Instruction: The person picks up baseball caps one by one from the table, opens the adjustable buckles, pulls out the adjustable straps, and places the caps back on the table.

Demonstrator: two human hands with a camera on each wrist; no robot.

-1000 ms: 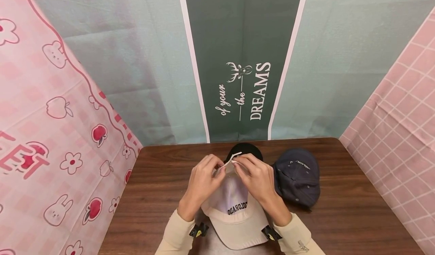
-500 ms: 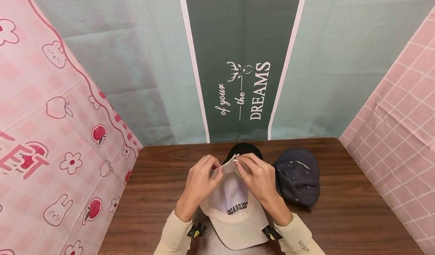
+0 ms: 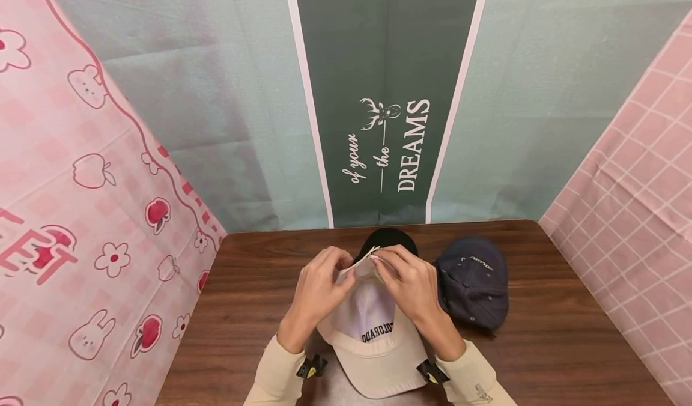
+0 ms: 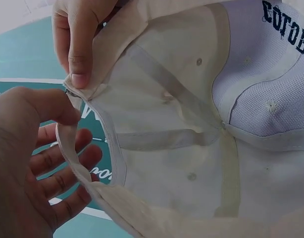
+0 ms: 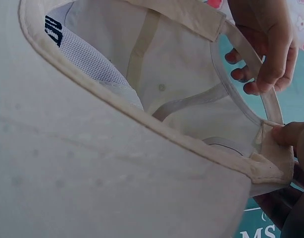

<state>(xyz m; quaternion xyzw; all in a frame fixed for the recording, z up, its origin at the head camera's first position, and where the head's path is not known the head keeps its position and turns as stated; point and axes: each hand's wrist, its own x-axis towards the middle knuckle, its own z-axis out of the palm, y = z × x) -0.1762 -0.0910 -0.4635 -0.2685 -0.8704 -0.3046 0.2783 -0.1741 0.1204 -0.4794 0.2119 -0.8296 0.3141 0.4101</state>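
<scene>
A cream baseball cap (image 3: 378, 370) with dark COLORADO lettering sits brim toward me, its hollow inside facing up. At the cap's back, my left hand (image 3: 322, 286) pinches the thin adjusting strap (image 4: 68, 144) between thumb and index finger, the other fingers spread behind it. My right hand (image 3: 412, 280) grips the corner of the cap's band (image 5: 276, 156) beside the strap opening, thumb on the inner side. In the left wrist view a small dark buckle edge (image 4: 70, 93) shows at that corner. A short strap end (image 3: 373, 251) pokes up between both hands.
A navy cap (image 3: 473, 283) lies on the brown wooden table (image 3: 562, 334), right of my right hand. Behind my hands is a black cap (image 3: 390, 238), partly hidden by them. Printed cloth hangs behind the table (image 3: 243, 124) and along both sides.
My left hand has shifted slightly left and toward me, drawing on the strap. The strap end that stuck out past my right fingers has become shorter. The other caps stay put.
</scene>
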